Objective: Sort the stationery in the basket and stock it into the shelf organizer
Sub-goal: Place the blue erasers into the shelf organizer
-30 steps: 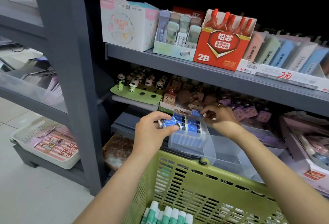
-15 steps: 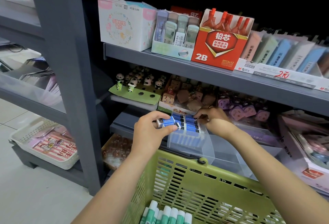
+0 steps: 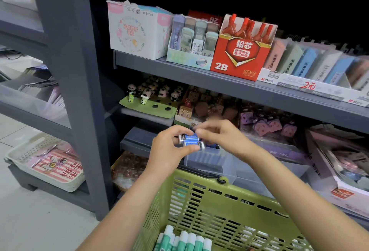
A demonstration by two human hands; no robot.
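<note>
Blue-and-white erasers, small rectangular blocks in blue paper sleeves with white ends showing, two visible as a stack: located at centre of the frame, held above a clear plastic organizer bin that sits on the lower shelf. Left hand: fingers curled round the stack, thumb beneath and fingertips on top. Right hand: fingers bent, tips pinching the right end of the upper eraser. More blue-sleeved erasers stand in a row inside the bin, seen through its frosted wall, just below and right of the held stack. Green plastic basket, slatted sides, black handle hinge on the rim: lower centre of the frame, just in front of the bin. Contents visible: a row of green-and-white tubes at the bottom edge. Upper shelf, upper centre to right: white floral carton, pastel lead-case box, red 2B lead box, tray of pastel erasers with a handwritten red price mark. Middle shelf: panda figures on a green card, left of centre.
</note>
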